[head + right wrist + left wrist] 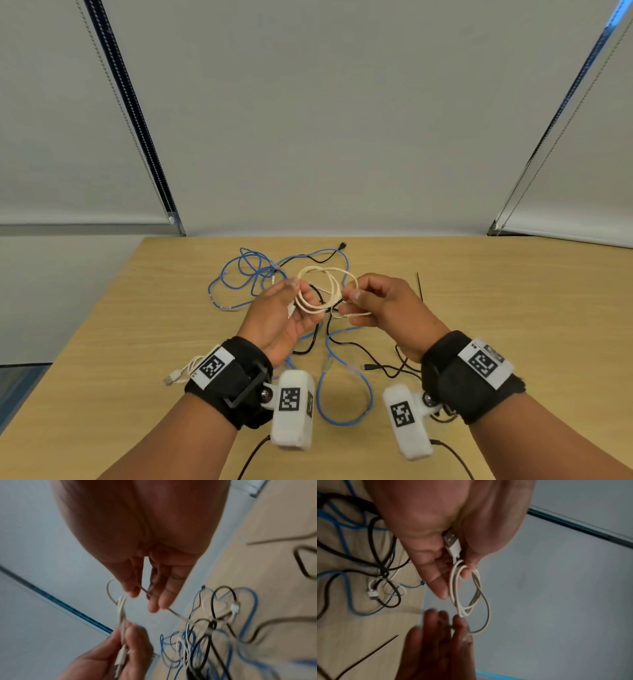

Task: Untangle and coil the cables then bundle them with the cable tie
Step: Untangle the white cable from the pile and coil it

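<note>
A white USB cable [322,291] is wound into a few loops above the table. My left hand [291,308] grips the loops between thumb and fingers, with the USB plug [452,543] lying in the palm. My right hand [363,301] pinches the cable's free strand [173,612], which runs down into the tangle. A blue cable [239,274] and a black cable [329,329] lie knotted together on the wooden table [479,308]. A thin black cable tie [420,286] lies flat to the right of my right hand.
Another white cable [181,371] with a USB plug lies by my left wrist near the table's left edge. A blue loop [344,397] lies between my wrists. Grey window blinds [325,120] rise behind the table's far edge.
</note>
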Tool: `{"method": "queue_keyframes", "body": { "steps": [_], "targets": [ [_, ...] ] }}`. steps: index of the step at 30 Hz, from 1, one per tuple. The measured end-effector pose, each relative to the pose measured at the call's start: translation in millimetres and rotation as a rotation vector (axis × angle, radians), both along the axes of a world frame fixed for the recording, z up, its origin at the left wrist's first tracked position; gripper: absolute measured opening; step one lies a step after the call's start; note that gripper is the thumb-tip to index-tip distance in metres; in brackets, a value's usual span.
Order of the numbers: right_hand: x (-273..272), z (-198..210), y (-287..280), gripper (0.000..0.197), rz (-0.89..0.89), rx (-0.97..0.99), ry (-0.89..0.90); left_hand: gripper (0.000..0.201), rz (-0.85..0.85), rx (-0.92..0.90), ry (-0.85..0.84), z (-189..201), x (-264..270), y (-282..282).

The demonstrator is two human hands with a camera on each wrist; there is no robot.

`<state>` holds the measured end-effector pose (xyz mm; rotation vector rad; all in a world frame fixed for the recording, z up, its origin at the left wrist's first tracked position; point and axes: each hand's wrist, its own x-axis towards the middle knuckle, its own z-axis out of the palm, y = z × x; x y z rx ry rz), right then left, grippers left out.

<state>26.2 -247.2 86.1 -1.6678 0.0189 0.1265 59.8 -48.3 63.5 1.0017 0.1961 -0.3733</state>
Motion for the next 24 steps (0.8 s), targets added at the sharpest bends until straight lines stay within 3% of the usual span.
{"method": "queue_keyframes", "body": {
  "steps": [4, 7, 10, 13, 16, 19, 24],
  "targets": [
    [-4, -14, 13, 0.014, -0.071, 0.449, 0.000, 0.025, -0.028, 0.106, -0.031, -3, -7, -11],
    [-8, -20, 17, 0.013, -0.062, 0.556, 0.102, 0.028, 0.063, 0.109, -0.102, -1, -6, -13],
    [-9, -21, 20, 0.013, -0.107, 0.243, 0.145, 0.025, 0.118, 0.172, -0.159, 0, -5, -12],
    [-12, -14, 23, 0.029, -0.257, -0.115, -0.074, 0.022, 0.096, 0.334, -0.250, 1, -3, -10],
    [-14, -6, 27, 0.014, -0.174, -0.253, -0.288, 0.020, 0.055, 0.456, -0.325, 0, -3, -9],
    [-15, -8, 26, 0.005, -0.061, -0.366, -0.251, 0.019, 0.019, 0.487, -0.352, -1, -5, -8],
    [-17, -10, 22, 0.031, 0.023, -0.408, -0.311, 0.021, -0.136, 0.521, -0.381, -1, -10, -8]
  ]
}}
